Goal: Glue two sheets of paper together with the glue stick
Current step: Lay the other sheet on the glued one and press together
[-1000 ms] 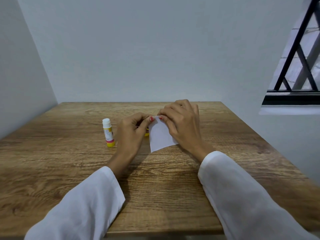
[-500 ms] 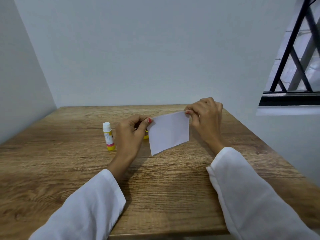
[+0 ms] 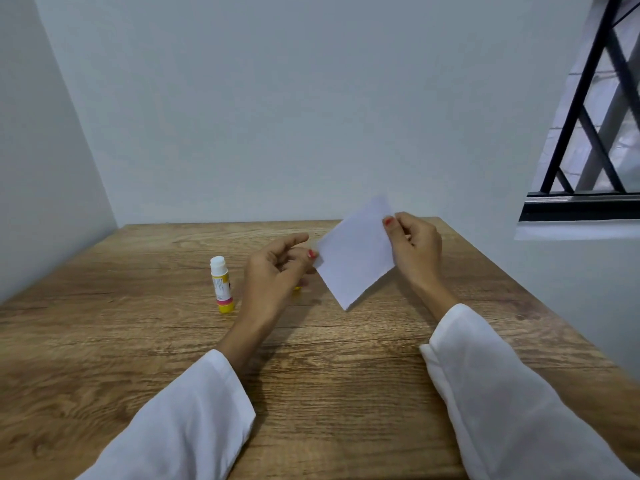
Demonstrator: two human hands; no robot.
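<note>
We hold the white paper (image 3: 355, 252) tilted above the table (image 3: 145, 341), right hand (image 3: 414, 249) pinching its far edge, left hand (image 3: 277, 268) at its near corner (contact unclear); glue stick (image 3: 221, 284) stands nearer our left.

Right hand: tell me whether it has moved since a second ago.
Yes. The right hand has swung right and up, away from the standing glue stick, lifting the paper clear of the table.
</note>
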